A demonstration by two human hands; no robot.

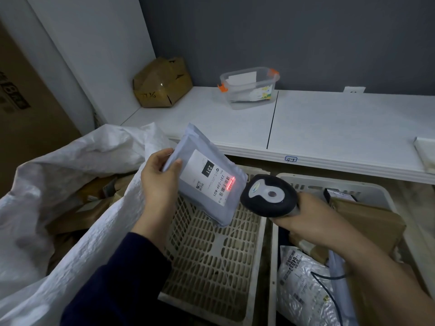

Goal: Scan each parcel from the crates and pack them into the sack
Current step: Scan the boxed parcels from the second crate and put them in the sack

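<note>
Two hands are engaged. The left hand (160,178) grips a white parcel (209,203) by its edge, label up, above the left crate (211,257), beside the sack (77,149). The right hand (306,215) is wrapped around the scanner (268,196); a red line (233,183) falls on the barcode.

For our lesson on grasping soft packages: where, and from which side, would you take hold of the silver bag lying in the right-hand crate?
Probably pinch its top-left corner, coming down from above. The silver bag is soft and lies fairly flat, the crate wall closes off its left side, and a dark cable drapes over its right part.
</note>
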